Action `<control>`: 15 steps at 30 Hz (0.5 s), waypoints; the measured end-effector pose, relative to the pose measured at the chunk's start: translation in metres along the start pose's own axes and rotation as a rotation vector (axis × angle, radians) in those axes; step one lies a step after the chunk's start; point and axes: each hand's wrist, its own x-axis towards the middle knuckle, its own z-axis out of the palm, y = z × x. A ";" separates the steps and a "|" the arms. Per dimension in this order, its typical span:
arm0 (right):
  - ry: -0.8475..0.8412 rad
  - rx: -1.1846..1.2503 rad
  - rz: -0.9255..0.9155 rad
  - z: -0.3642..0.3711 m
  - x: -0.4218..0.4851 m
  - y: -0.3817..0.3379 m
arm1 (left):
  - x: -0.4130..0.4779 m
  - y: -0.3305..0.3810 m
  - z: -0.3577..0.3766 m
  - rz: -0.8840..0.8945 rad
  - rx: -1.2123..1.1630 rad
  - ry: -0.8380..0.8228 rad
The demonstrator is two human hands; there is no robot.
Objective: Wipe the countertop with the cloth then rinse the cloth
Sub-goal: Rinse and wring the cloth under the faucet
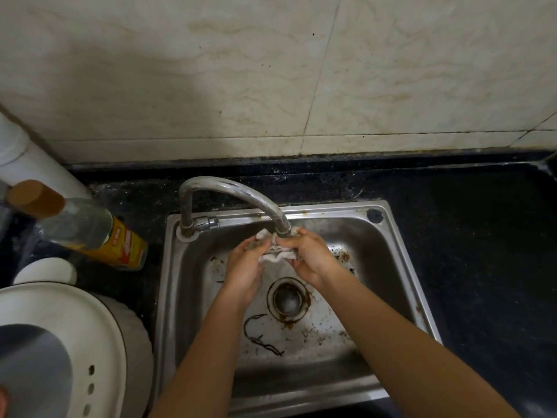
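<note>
A small white cloth [275,254] is bunched between both of my hands, directly under the spout of the curved chrome faucet [238,191]. My left hand [245,265] grips its left side and my right hand [307,256] grips its right side, fingers curled round the fabric. Both hands hover inside the stainless steel sink [401,254], above the rusty drain [287,298]. The black countertop [482,236] surrounds the sink. I cannot tell whether water is running.
A clear bottle with a yellow label and brown cap [78,227] stands left of the sink. A white appliance with a lid [75,342] fills the lower left, with a small white container [46,271] behind it. A tiled wall [271,70] rises at the back.
</note>
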 end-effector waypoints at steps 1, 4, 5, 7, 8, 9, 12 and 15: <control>-0.011 -0.018 -0.001 -0.001 -0.001 -0.001 | 0.000 0.000 -0.001 0.012 0.023 0.018; -0.017 -0.085 0.007 -0.007 -0.001 -0.003 | 0.002 0.002 -0.004 0.108 0.214 0.130; -0.014 -0.082 0.016 -0.008 -0.001 -0.002 | 0.003 0.003 -0.004 0.147 0.285 0.148; -0.004 -0.063 0.012 -0.009 -0.002 0.000 | 0.006 0.003 -0.003 0.189 0.402 0.172; -0.005 -0.089 -0.001 -0.007 -0.003 0.000 | 0.007 0.003 -0.002 0.191 0.441 0.188; -0.001 -0.157 -0.022 -0.005 -0.005 0.001 | 0.009 0.003 -0.001 0.196 0.467 0.211; 0.070 -0.588 -0.136 -0.002 -0.008 0.000 | 0.011 0.004 -0.002 0.218 0.491 0.280; 0.157 -0.857 -0.206 -0.003 -0.006 -0.003 | 0.008 0.007 -0.004 0.180 0.393 0.245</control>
